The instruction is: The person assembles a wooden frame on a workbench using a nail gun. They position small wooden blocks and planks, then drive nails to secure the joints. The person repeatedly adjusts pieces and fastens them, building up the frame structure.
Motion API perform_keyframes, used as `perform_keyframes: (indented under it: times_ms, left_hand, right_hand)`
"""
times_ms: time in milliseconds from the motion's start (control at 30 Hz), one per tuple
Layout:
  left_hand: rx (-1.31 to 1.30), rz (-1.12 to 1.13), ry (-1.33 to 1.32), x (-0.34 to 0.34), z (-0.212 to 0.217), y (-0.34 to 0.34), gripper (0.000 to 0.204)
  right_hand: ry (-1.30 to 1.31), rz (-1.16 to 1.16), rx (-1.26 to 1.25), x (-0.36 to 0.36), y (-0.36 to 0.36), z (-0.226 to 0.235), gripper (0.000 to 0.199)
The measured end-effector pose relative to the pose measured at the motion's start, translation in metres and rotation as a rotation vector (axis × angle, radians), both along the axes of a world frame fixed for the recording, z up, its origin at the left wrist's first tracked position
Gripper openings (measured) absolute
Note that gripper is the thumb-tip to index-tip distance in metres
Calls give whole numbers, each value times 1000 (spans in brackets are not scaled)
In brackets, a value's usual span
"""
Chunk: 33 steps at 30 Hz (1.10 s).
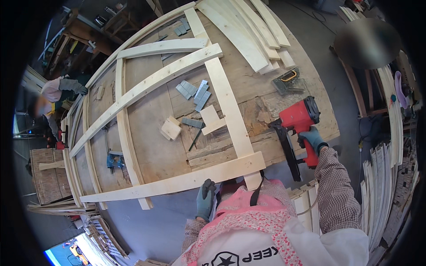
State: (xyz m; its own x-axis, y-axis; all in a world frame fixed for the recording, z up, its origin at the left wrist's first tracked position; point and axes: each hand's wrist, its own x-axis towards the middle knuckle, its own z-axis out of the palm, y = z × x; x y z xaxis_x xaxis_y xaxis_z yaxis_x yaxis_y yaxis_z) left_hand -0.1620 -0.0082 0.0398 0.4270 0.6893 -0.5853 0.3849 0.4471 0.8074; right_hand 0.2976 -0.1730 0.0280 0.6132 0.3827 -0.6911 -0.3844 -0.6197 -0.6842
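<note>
My right hand (pixel 314 138), in a blue-grey glove, is closed round the handle of a red and black nail gun (pixel 296 116). The gun is upright at the right end of a large wooden frame, apart from its boards. My left hand (pixel 205 200), gloved as well, is at the near edge of the frame's front rail (pixel 191 176); its fingers point up towards the wood and hold nothing I can see. A cross board (pixel 228 106) runs from that rail to a long diagonal rail (pixel 146 97). Whether the left fingertips touch the rail is hard to tell.
Nail strips (pixel 202 95), wood offcuts (pixel 171 128) and a blue nail gun (pixel 116 160) lie on the worktable (pixel 151 133) inside the frame. Loose boards (pixel 248 31) are stacked at the far right, near a clear box (pixel 288 80). A co-worker (pixel 53 91) bends over the left end.
</note>
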Motion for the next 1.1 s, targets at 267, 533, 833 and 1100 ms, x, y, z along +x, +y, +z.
perform_keyframes:
  times_ms: [267, 533, 833, 1100]
  left_hand:
    - [29, 325, 52, -60, 12, -57, 42]
    - [-19, 663, 178, -137, -2, -147, 33]
    - [375, 584, 372, -166, 3, -144, 39]
    - [374, 768, 212, -271, 0, -132, 44]
  right_hand:
    - [-403, 175, -319, 68, -76, -174, 71]
    - [-752, 81, -164, 160, -75, -195, 62]
    - [-709, 42, 226, 64, 56, -85, 24]
    - [-102, 388, 749, -305, 189, -32, 20]
